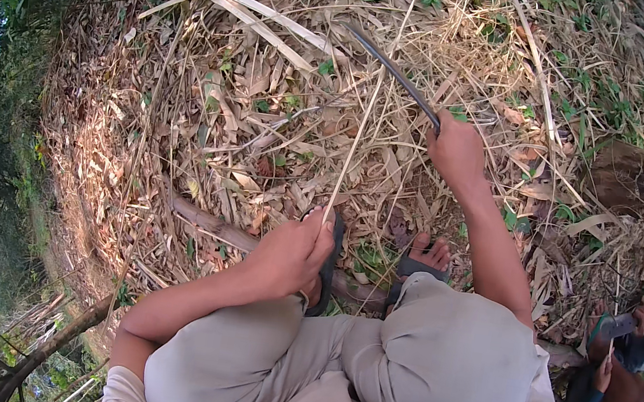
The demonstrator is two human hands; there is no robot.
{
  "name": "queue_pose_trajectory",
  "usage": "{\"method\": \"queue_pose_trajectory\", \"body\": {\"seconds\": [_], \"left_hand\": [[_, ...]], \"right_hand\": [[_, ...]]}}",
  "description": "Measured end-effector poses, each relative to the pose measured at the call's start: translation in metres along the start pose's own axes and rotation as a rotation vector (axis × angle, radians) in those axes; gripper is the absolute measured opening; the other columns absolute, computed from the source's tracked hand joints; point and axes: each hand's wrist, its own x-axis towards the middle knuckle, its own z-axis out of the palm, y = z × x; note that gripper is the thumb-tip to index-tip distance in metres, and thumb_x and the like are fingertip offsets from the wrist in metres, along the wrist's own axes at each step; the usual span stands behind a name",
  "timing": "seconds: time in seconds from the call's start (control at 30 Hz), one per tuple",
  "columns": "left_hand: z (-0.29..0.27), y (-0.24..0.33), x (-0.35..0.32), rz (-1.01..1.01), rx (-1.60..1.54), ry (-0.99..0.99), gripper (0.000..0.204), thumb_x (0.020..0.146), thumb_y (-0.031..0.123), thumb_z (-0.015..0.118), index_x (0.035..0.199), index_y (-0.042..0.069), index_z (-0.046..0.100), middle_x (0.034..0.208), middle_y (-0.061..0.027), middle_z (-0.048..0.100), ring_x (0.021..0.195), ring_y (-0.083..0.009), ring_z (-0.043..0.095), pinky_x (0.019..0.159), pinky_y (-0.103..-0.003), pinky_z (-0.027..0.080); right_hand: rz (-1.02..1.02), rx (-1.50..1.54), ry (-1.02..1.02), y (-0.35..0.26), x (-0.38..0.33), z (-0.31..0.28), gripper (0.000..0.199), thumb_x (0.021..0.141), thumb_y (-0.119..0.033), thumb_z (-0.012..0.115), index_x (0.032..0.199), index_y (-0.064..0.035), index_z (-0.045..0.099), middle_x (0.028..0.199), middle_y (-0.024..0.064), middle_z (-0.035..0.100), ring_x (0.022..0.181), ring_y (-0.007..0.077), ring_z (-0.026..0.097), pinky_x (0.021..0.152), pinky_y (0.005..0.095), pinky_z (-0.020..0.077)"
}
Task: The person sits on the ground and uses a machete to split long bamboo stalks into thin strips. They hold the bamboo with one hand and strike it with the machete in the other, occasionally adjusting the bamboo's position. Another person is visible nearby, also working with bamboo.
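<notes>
My left hand (290, 248), closed in a pinch above my left knee, grips the lower end of a thin pale strip (361, 128) that looks like split bamboo or cane. The strip rises away from me toward the top of the view. Ahead and to the right, my right hand (457, 153) is wrapped round the near end of a long, curved, dark-bladed knife (399, 74). Its handle is hidden in my fist. The blade points to the far left and crosses the strip in the view; whether they touch, I cannot tell.
Several wider pale strips (268, 29) lie crossed at the far left on dry leaves. A brown pole (210, 223) runs along the ground by my sandalled feet. At right are a stump (626, 180) and another person (626, 396) holding a wide blade (616, 326) and a thin stick.
</notes>
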Motion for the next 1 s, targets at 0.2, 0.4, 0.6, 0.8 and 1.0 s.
{"method": "queue_pose_trajectory", "body": {"seconds": [0.2,0.4,0.6,0.8,1.0], "left_hand": [[0.004,-0.016,0.013,0.021,-0.075,0.052,0.022,0.100,0.015,0.043,0.107,-0.004,0.051,0.071,-0.0272,0.057,0.067,-0.0450,0.059,0.059,-0.052,0.046],[0.007,-0.027,0.010,0.260,0.166,0.117,0.022,0.098,0.012,0.044,0.105,-0.008,0.050,0.069,-0.0266,0.060,0.066,-0.0461,0.060,0.061,-0.052,0.048],[-0.007,-0.007,0.006,-0.089,0.147,0.057,0.024,0.101,0.018,0.041,0.097,-0.005,0.046,0.062,-0.0268,0.056,0.061,-0.0493,0.056,0.059,-0.056,0.045],[-0.021,0.005,-0.012,-0.067,0.155,0.037,0.021,0.101,0.017,0.043,0.096,-0.003,0.046,0.058,-0.0238,0.053,0.055,-0.0472,0.054,0.052,-0.055,0.042],[-0.059,0.033,-0.057,0.093,0.219,-0.052,0.017,0.098,0.013,0.047,0.093,-0.003,0.047,0.050,-0.0132,0.047,0.044,-0.0383,0.051,0.044,-0.048,0.041]], "right_hand": [[-0.440,0.078,-0.035,-0.069,-0.078,0.000,0.015,0.073,-0.008,0.068,0.082,-0.0077,0.055,0.067,0.0083,0.060,0.061,0.0279,0.065,0.052,0.0395,0.0502],[-0.652,0.120,0.090,-0.067,-0.061,0.021,0.010,0.072,-0.008,0.063,0.076,-0.0095,0.054,0.064,0.0055,0.056,0.058,0.0240,0.064,0.050,0.0371,0.0492],[-0.554,0.068,0.236,-0.045,-0.019,0.032,0.015,0.070,-0.011,0.069,0.075,-0.0126,0.054,0.060,0.0024,0.055,0.054,0.0216,0.061,0.047,0.0379,0.0390],[-0.298,-0.060,0.155,-0.007,0.020,0.033,0.014,0.077,-0.015,0.069,0.080,-0.0099,0.056,0.066,0.0084,0.060,0.060,0.0295,0.064,0.054,0.0449,0.0459],[0.156,-0.142,-0.024,0.053,0.083,-0.002,0.018,0.086,-0.014,0.060,0.101,-0.0043,0.067,0.088,0.0255,0.069,0.084,0.0428,0.068,0.075,0.0512,0.0545]]}}
